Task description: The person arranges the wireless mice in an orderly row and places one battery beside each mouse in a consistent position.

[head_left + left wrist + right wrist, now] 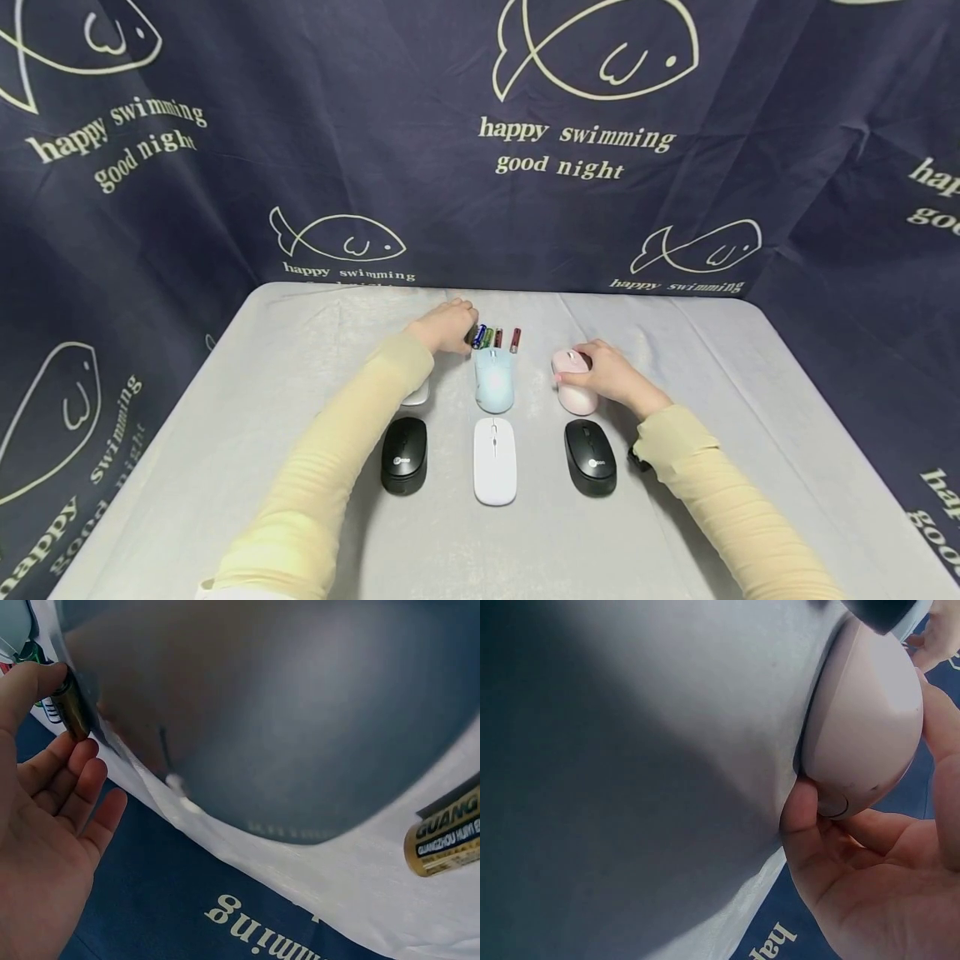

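Note:
My left hand (448,325) is at the far side of the table, left of a row of batteries (488,337). In the left wrist view its thumb and fingertips pinch a gold-and-black battery (73,712). Another gold battery (446,836) lies at that view's right edge. My right hand (611,371) grips a pink mouse (577,398) by its sides; the right wrist view shows fingers curled around the pink shell (866,720). Between the hands is a light blue mouse (493,383). A silvery mouse (417,395) is partly hidden under my left forearm.
Nearer me, a black mouse (404,454), a white mouse (495,462) and a second black mouse (590,457) form a row on the grey-white tabletop (247,467). Dark blue printed cloth (435,183) hangs behind it. A large blurred grey shape (285,727) fills much of the left wrist view.

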Demonstrator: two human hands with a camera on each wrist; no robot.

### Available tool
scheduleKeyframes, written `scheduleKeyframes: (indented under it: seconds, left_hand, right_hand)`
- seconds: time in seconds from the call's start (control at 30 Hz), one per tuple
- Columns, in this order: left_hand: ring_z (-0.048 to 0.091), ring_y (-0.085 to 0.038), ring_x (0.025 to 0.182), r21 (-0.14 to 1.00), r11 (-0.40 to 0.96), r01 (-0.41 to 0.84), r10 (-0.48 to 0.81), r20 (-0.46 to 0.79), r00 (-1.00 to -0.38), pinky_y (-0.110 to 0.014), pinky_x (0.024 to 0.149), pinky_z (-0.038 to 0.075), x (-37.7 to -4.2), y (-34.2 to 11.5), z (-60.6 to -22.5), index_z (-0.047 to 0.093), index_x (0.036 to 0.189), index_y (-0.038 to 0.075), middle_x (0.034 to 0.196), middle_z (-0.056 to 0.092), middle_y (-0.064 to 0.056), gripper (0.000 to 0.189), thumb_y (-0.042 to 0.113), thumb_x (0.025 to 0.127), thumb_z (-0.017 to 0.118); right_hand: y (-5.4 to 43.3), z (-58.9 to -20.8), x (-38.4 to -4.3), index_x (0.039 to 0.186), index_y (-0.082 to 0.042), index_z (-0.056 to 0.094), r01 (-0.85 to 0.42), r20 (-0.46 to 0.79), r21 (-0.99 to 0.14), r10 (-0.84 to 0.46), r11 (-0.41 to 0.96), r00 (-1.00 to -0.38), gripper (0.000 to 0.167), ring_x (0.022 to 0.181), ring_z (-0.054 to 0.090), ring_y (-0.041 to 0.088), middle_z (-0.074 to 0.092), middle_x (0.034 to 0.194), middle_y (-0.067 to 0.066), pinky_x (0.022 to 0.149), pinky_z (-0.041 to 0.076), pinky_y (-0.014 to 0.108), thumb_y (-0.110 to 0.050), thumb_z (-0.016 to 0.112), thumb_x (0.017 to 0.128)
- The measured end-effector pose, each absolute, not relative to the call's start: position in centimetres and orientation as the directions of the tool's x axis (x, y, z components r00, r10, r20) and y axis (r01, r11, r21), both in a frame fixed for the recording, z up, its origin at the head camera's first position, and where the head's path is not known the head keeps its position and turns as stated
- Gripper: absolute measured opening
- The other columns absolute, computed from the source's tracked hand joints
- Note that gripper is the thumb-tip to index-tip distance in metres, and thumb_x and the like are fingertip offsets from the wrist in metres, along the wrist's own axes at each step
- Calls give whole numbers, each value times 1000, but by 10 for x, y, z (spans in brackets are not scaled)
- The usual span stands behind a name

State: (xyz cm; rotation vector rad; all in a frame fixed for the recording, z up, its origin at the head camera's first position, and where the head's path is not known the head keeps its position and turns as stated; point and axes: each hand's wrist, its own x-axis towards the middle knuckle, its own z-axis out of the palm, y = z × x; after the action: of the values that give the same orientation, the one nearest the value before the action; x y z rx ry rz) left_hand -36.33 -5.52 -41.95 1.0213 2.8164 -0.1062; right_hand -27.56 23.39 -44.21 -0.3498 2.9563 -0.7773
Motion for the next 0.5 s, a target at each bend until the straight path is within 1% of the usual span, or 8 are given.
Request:
scheduleKeyframes:
  seconds: [0.33, 0.5]
  left_hand:
    - [49, -26, 113, 16, 769, 639, 633, -157, -758, -35, 105, 36, -361, -57, -418, 58, 116, 4, 115, 57, -9, 49, 32, 78, 74]
    - [50, -25, 107, 23, 763, 646, 643, -130, -755, -35, 100, 40, -362, -60, -419, 60, 110, 6, 109, 58, -7, 45, 31, 76, 75]
  right_hand:
    - [234, -441, -274, 123, 11, 53, -192, -19, -498, -232, 846, -973, 75, 109, 52, 44, 55, 117, 27, 94, 42, 54, -43, 74, 75]
    - [234, -442, -274, 124, 11, 53, -189, -20, -496, -229, 847, -973, 76, 109, 51, 45, 54, 118, 28, 94, 42, 54, -43, 74, 75]
